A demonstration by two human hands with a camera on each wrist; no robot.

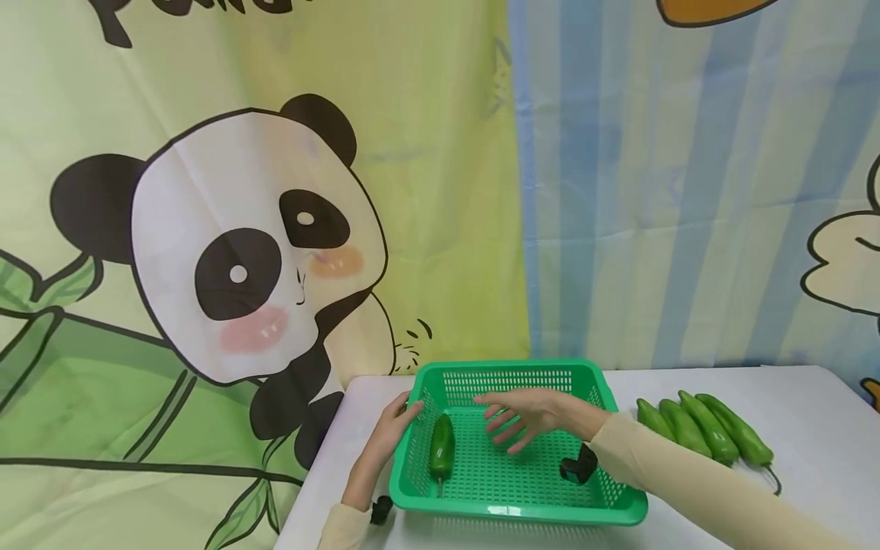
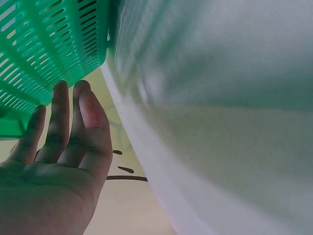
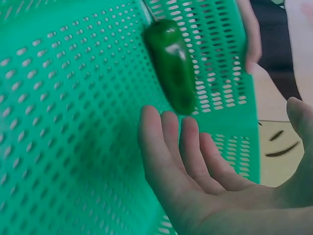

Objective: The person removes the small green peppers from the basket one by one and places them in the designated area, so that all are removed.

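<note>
A green plastic basket with slotted walls stands on the table in the head view. One green pepper lies inside it along the left wall, stem toward the front. My left hand is at the basket's left rim; in the left wrist view its fingers extend along the outside of the wall. Over the basket's middle hovers my right hand, fingers spread and holding nothing. Its fingertips appear near the pepper in the right wrist view, though I cannot tell the exact distance.
Several green peppers lie side by side on the white table, right of the basket. Behind the table hangs a printed curtain with a panda. Small black devices sit at both wrists.
</note>
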